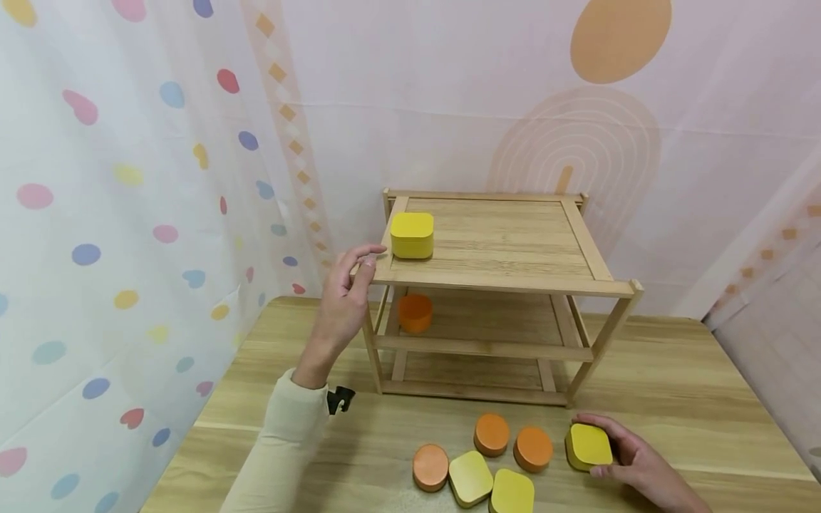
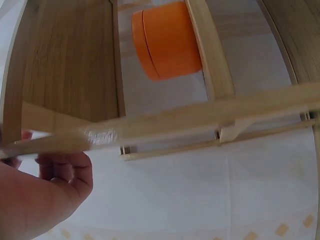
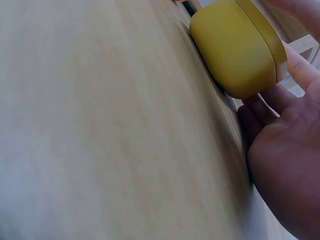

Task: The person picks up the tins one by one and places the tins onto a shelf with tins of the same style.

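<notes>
My left hand (image 1: 344, 299) is at the front left corner of a wooden shelf rack (image 1: 500, 285), its index finger fairly straight and nothing seen between finger and thumb. Just right of those fingertips, a yellow square box (image 1: 412, 236) stands on the top board. On the board below sits an orange round box (image 1: 415, 313), also visible in the left wrist view (image 2: 167, 40). At the lower right, my right hand (image 1: 641, 463) grips another yellow square box (image 1: 589, 447) between thumb and fingers, on or just over the table. The right wrist view shows this lidded box (image 3: 235, 47) close up.
In front of the rack, three orange round boxes (image 1: 492, 434) and two yellow square boxes (image 1: 471, 479) lie grouped on the wooden table (image 1: 359, 456). Patterned curtains (image 1: 160, 214) hang at the left and behind. A black clip (image 1: 341, 400) is at my left cuff.
</notes>
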`<state>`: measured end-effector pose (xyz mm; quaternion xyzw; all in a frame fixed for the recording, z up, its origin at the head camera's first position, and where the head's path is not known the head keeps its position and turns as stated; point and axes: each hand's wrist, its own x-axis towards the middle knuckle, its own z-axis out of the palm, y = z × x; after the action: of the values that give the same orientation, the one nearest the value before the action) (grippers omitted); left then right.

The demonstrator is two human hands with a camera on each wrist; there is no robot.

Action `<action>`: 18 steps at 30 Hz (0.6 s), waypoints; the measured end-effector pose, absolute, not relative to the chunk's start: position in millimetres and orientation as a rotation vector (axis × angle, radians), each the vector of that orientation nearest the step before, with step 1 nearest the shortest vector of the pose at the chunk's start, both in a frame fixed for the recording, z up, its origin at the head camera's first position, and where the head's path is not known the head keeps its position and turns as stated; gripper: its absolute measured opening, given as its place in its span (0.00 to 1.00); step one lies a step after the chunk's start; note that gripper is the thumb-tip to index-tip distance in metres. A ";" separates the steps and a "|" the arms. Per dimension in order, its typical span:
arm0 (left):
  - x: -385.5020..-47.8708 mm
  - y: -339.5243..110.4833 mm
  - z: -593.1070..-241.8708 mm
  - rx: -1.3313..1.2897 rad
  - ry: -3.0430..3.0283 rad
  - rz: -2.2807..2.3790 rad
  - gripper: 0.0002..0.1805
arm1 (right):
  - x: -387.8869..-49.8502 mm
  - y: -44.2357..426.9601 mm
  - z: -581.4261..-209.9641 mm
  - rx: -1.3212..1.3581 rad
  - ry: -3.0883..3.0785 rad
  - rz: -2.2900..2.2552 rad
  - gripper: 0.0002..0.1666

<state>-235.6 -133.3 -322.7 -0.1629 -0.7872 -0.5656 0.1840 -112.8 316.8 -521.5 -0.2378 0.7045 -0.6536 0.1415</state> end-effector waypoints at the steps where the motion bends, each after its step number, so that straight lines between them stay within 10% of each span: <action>1: -235.7 -132.0 -323.3 -0.453 -2.200 -1.618 0.17 | -112.7 317.0 -521.7 -0.695 2.023 -1.892 0.37; 18: -242.8 -112.7 -337.9 -0.485 -1.778 -1.794 0.13 | -112.2 317.5 -522.0 -0.728 2.105 -1.856 0.34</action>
<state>-242.8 -112.7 -337.9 -0.1809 -0.6635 -0.6695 0.2808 -112.2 317.5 -522.0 -0.2491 0.7207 -0.6355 0.1211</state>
